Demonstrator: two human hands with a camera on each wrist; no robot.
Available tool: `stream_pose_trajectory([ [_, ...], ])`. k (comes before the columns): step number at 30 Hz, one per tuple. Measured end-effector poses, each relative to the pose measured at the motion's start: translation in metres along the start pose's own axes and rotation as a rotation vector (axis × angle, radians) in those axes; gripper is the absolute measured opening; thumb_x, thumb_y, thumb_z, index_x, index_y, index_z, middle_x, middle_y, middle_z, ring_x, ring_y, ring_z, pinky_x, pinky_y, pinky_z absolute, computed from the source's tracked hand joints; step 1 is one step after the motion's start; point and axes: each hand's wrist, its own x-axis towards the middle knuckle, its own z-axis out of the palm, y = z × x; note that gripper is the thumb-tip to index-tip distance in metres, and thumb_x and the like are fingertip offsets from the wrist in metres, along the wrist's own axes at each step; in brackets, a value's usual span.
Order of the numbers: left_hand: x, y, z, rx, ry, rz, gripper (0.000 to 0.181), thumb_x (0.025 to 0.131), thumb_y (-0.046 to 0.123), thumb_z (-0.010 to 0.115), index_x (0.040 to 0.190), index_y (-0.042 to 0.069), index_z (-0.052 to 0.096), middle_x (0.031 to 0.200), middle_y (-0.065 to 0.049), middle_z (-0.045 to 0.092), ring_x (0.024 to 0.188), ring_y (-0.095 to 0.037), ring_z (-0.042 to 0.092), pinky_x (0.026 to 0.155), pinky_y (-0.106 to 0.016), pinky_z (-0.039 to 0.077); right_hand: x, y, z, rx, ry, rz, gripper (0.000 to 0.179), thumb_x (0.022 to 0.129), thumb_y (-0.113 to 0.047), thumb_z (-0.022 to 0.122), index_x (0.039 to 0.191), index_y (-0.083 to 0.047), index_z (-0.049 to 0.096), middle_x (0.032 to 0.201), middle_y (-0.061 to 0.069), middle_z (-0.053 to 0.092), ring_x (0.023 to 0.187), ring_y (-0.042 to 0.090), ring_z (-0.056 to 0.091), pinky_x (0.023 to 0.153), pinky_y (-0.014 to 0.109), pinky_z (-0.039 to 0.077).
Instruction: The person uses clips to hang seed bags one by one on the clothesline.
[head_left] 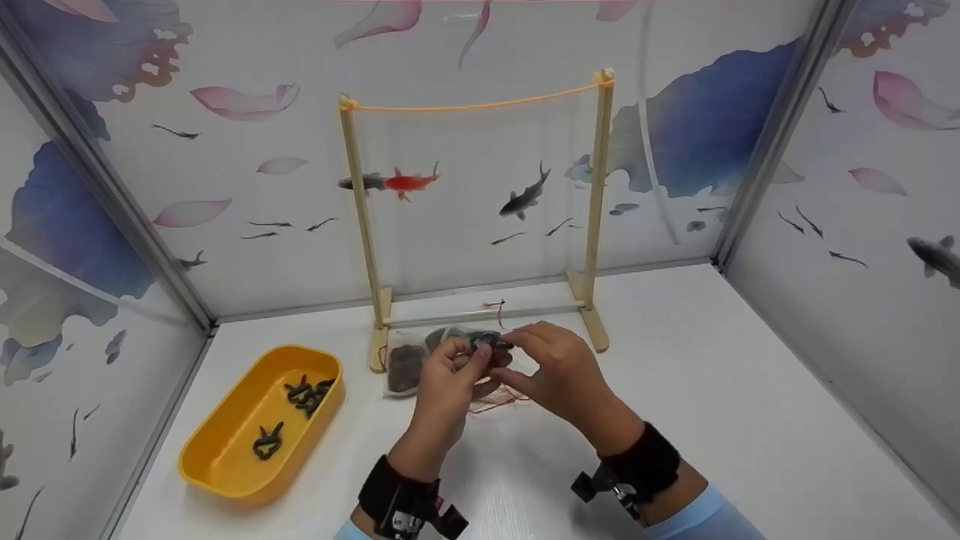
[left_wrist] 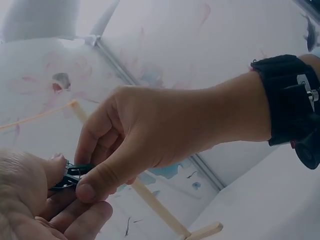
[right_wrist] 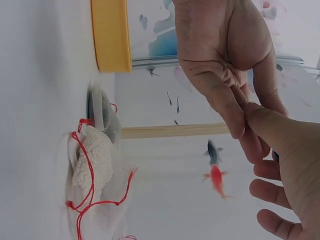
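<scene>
Clip (head_left: 491,339) sits pinched in the left hand (head_left: 446,394); the right hand (head_left: 562,371) seems clamped on its half-hidden end. Best brace left, work right gently.

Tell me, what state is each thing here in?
Left hand: gripping the dark green clip
Right hand: pinching the same clip
Dark green clip: held; open or closed unclear
Yellow tray: upright, uncovered
Other clips: lying loose in the tray
Wooden frame: standing upright
Orange cord: strung across it, sagging slightly
Bag of white granules: bulging
Red cord: slack over the bag
</scene>
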Motion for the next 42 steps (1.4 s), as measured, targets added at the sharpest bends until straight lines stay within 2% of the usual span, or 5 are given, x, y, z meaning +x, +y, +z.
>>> stream_pose_trajectory([
  [19, 0.004, -0.002, -0.002, 0.058, 0.010, -0.046, 0.028, 0.119, 0.030, 0.062, 0.112, 0.006, 0.073, 0.108, -0.003, 0.078, 0.100, -0.017, 0.080, 0.080, -0.035, 0.071, 0.000, 0.002, -0.004, 0.031, 0.021, -0.040, 0.046, 0.092, -0.021, 0.098, 0.129, 0.000, 0.078, 0.111, 0.010, 0.083, 0.101, 0.024, 0.081, 0.091, 0.040, 0.069],
  [23, 0.010, -0.008, -0.006, 0.179, 0.016, -0.033, 0.038, 0.121, 0.037, 0.056, 0.120, 0.003, 0.073, 0.106, -0.006, 0.079, 0.102, -0.018, 0.077, 0.076, -0.033, 0.067, 0.000, 0.008, -0.008, 0.011, 0.029, -0.012, 0.046, 0.095, -0.019, 0.095, 0.130, 0.003, 0.076, 0.110, 0.011, 0.083, 0.103, 0.026, 0.081, 0.090, 0.042, 0.069],
  [32, 0.061, -0.041, -0.002, 1.166, 0.029, 0.237, 0.016, 0.109, 0.025, 0.077, 0.117, 0.013, 0.083, 0.119, -0.008, 0.075, 0.116, -0.030, 0.071, 0.100, -0.050, 0.059, 0.000, 0.029, -0.021, -0.009, 0.038, 0.180, 0.029, 0.103, -0.017, 0.086, 0.125, 0.000, 0.078, 0.106, 0.010, 0.086, 0.099, 0.027, 0.083, 0.085, 0.047, 0.069],
  [36, 0.077, -0.051, 0.008, 1.649, -0.115, 0.354, 0.022, 0.108, 0.029, 0.079, 0.129, 0.022, 0.084, 0.123, -0.003, 0.076, 0.117, -0.026, 0.070, 0.098, -0.055, 0.059, -0.002, 0.038, -0.023, -0.018, 0.011, 0.255, 0.026, 0.105, -0.020, 0.083, 0.123, -0.001, 0.079, 0.107, 0.010, 0.086, 0.099, 0.026, 0.083, 0.085, 0.046, 0.068],
  [42, 0.082, -0.056, 0.021, 2.115, -0.329, 0.312, 0.024, 0.110, 0.034, 0.073, 0.131, 0.027, 0.084, 0.130, -0.002, 0.073, 0.123, -0.024, 0.065, 0.103, -0.060, 0.058, -0.004, 0.046, -0.024, -0.020, -0.023, 0.300, 0.023, 0.107, -0.021, 0.080, 0.121, -0.003, 0.081, 0.107, 0.009, 0.086, 0.098, 0.025, 0.083, 0.086, 0.045, 0.069],
])
